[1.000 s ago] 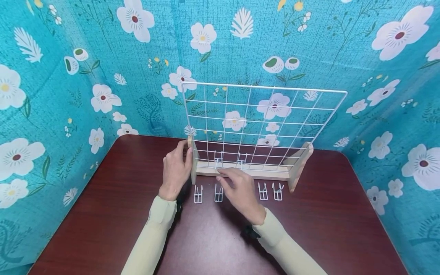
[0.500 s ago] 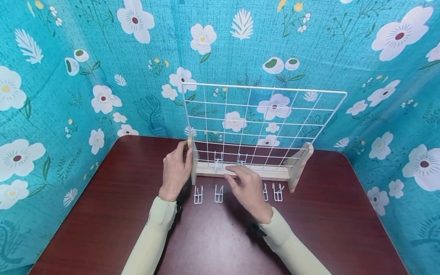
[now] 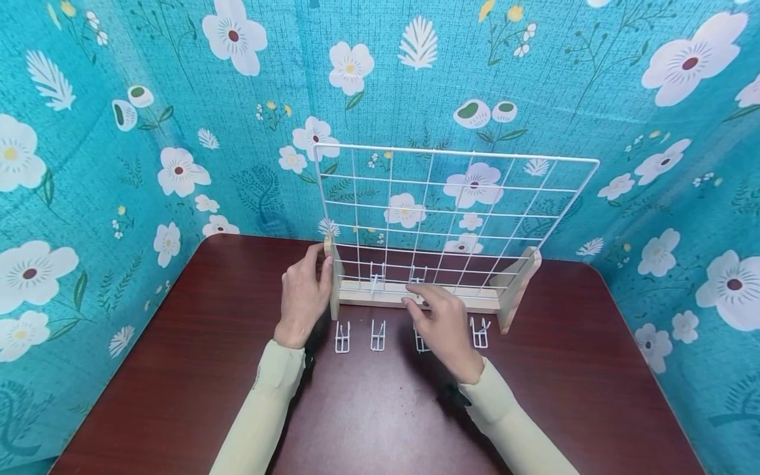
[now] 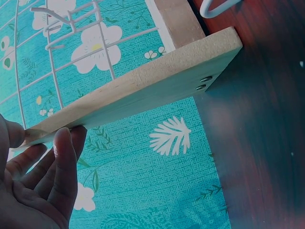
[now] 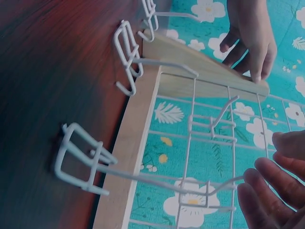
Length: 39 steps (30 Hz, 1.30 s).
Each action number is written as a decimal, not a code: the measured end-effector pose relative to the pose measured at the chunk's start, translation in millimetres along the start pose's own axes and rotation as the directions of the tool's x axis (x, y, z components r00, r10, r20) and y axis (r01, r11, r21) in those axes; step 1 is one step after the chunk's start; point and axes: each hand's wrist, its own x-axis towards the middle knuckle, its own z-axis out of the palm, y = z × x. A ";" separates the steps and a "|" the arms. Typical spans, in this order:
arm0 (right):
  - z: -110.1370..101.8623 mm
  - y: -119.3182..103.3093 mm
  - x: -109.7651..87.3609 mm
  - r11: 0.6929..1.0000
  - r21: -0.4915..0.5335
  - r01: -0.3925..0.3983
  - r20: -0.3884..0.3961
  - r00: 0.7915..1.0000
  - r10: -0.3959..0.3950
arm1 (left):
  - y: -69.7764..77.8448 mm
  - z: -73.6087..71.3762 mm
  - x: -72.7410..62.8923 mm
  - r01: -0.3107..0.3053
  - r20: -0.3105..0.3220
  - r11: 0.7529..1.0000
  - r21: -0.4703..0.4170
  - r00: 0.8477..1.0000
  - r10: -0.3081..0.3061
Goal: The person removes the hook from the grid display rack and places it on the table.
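A white wire grid panel [image 3: 451,214] stands upright in a wooden base with side supports. My left hand [image 3: 304,293] holds the upper end of the left wooden support [image 4: 143,86], thumb on one side and fingers on the other. Two white wire hooks hang low on the grid: the left one [image 3: 377,277] and a second one [image 5: 205,195]. My right hand [image 3: 438,320] is in front of the second, thumb and fingers apart with nothing seen between them. In the right wrist view its fingertips are close to that hook's prong; whether they touch is unclear.
Several loose wire hooks lie in a row on the dark red table [image 3: 178,369] before the base, including a leftmost one [image 3: 342,338] and a rightmost one [image 3: 479,333]. The right wooden support [image 3: 519,287] stands beyond them. Blue flowered cloth [image 3: 380,79] surrounds the table.
My right hand has moved rightward along the grid, from the left hung hook to the second. It now covers part of a different loose hook. My left hand stays on the support.
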 end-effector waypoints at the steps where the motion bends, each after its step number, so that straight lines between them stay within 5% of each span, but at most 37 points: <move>1: -0.3 1.5 -0.2 1.000 -0.003 -0.002 -0.001 1.000 0.002 | 0.1 -0.2 0.3 0.000 0.000 1.000 -0.001 1.000 0.000; 39: 1.2 21.6 -7.2 0.992 -0.119 -0.029 0.053 0.998 0.036 | -0.5 -0.2 -0.4 0.015 0.030 1.000 -0.006 0.999 -0.015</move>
